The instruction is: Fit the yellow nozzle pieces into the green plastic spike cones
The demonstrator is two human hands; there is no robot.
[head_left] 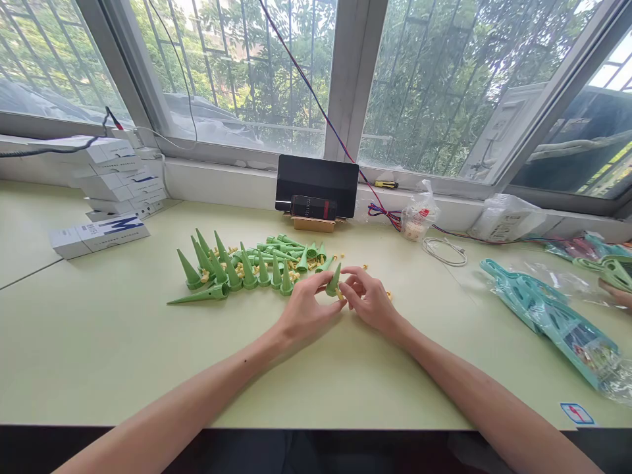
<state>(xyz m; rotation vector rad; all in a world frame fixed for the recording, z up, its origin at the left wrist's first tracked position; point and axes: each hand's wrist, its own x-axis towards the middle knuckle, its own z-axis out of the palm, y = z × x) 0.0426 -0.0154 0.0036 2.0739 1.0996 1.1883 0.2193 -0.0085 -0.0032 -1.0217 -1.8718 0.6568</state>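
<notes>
Gripping a green cone (334, 281) (tip upward) between left fingers (318, 281)

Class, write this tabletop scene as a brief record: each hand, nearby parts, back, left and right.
left hand: holds green cone, tip up
right hand: fingers close to yellow piece; contact unclear
nearby: upright green cones, others lying down
back: black screen
left: white boxes
right: teal plastic items

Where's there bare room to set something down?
Bare tabletop lies between the left forearm and green cones, between both forearms, and between the right forearm and teal plastic items. It's crowded among the cones, and around the left hand and right hand.
</notes>
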